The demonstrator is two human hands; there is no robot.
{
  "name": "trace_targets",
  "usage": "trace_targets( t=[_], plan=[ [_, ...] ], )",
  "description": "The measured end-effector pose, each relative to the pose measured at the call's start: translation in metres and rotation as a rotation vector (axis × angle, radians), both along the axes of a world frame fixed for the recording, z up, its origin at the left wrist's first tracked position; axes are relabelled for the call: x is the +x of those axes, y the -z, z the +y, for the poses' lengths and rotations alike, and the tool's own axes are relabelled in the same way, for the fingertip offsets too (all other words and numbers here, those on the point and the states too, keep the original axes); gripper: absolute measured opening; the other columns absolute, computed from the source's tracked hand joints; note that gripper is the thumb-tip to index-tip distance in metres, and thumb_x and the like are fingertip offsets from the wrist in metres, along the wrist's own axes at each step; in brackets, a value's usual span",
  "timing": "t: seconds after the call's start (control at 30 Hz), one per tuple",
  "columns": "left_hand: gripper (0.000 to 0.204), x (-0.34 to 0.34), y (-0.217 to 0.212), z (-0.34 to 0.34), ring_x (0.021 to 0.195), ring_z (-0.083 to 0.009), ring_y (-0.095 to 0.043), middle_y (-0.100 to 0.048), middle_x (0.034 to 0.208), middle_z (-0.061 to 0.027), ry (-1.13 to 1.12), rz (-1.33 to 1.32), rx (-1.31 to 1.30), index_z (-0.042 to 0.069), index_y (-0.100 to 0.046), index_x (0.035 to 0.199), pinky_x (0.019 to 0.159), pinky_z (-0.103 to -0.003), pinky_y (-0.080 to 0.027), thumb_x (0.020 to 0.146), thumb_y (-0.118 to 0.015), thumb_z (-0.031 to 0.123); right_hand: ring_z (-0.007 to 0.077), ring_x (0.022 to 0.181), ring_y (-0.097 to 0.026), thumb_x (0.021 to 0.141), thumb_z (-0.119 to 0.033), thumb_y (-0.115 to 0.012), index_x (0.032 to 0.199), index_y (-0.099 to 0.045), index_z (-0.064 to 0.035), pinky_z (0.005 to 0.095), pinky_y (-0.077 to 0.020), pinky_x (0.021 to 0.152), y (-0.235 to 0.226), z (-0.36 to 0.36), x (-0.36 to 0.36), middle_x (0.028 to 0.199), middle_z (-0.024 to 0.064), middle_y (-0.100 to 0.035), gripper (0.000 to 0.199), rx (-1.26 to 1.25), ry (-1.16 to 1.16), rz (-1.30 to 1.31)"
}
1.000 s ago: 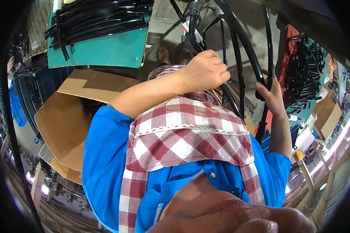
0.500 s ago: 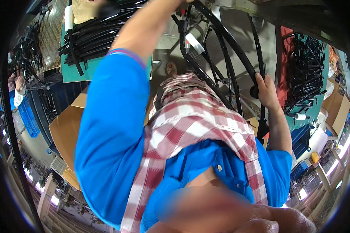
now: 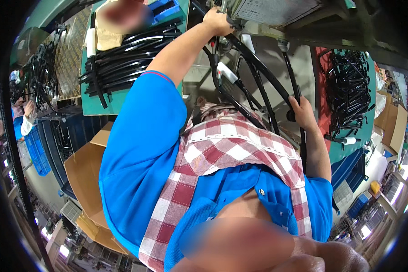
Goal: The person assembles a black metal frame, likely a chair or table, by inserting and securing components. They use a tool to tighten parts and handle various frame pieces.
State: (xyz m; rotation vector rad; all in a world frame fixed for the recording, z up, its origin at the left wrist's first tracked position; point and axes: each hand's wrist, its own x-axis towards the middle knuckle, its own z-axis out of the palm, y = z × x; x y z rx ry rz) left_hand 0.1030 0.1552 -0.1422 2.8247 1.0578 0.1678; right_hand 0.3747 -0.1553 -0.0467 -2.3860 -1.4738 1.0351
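Observation:
My right hand [image 3: 302, 112] is closed on the lower end of a long curved black metal tube [image 3: 268, 72]. That tube runs up and left toward my left hand [image 3: 217, 21], whose fingers are bent against the metal fitting of a grey machine [image 3: 276, 12]. What those fingers hold is hidden. Between my arms stand more black tubes of a frame, one with a white sleeve [image 3: 227, 72]. A straight black rod [image 3: 291, 68] hangs from the machine, passing beside my right hand.
On the left, a green table [image 3: 122, 100] carries a stack of black tubes [image 3: 136, 56]. To the right, small bent black rods [image 3: 349, 93] are heaped on a green and red surface. An open cardboard box [image 3: 84, 177] stands by my left elbow. Another person's hand [image 3: 29, 109] shows far left.
The view has shifted, so more of the machine and my left hand show at the top. My right hand appears slightly lower and further left, still on the tube.

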Motion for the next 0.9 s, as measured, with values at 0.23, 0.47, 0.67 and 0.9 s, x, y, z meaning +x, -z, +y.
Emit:
trace_targets(
  t=[0.23,0.47,0.67,0.9],
  plan=[
    [0.063,-0.025,-0.028,-0.010,0.127,-0.0390,-0.048,-0.059,0.131,-0.0185,0.152,-0.023,-0.185,0.003,-0.071,0.113,0.108,-0.048,-0.030,0.094,-0.051,0.059,0.0259,0.069,-0.060,0.095,-0.038,-0.061,0.090,-0.060,0.0050,0.0404,-0.0475,0.066,0.016,-0.009,-0.011,0.071,0.0174,-0.061,0.044,0.079,0.093,0.052],
    [0.065,-0.016,-0.035,0.008,0.139,-0.0374,-0.035,-0.046,0.146,-0.0195,0.149,0.120,-0.406,0.016,-0.059,0.133,0.115,-0.053,-0.019,0.088,-0.058,0.062,0.0285,0.069,-0.059,0.094,-0.041,-0.060,0.085,-0.058,0.0075,0.0420,-0.0464,0.066,0.027,-0.015,-0.005,0.070,0.0198,-0.060,0.049,0.061,0.107,0.061],
    [0.029,-0.034,-0.029,-0.021,0.101,-0.0369,-0.058,-0.065,0.095,-0.0185,-0.018,-0.190,-0.246,0.007,-0.072,0.095,0.091,-0.048,-0.042,0.081,-0.066,0.033,0.0364,0.077,-0.064,0.094,-0.043,-0.060,0.088,-0.059,0.0097,0.0456,-0.0486,0.073,-0.011,0.009,0.001,0.078,0.0256,-0.064,0.053,-0.032,0.017,0.116],
    [0.040,0.007,-0.110,-0.187,0.108,-0.0336,-0.058,-0.061,0.112,-0.0142,0.422,-0.350,-0.171,0.011,-0.064,0.110,0.090,-0.045,-0.046,0.073,-0.076,0.015,0.0423,0.099,-0.065,0.092,-0.044,-0.063,0.104,-0.059,0.0110,0.0455,-0.0516,0.084,0.004,0.013,0.021,0.099,0.0316,-0.066,0.056,-0.079,-0.128,0.215]
  ],
)
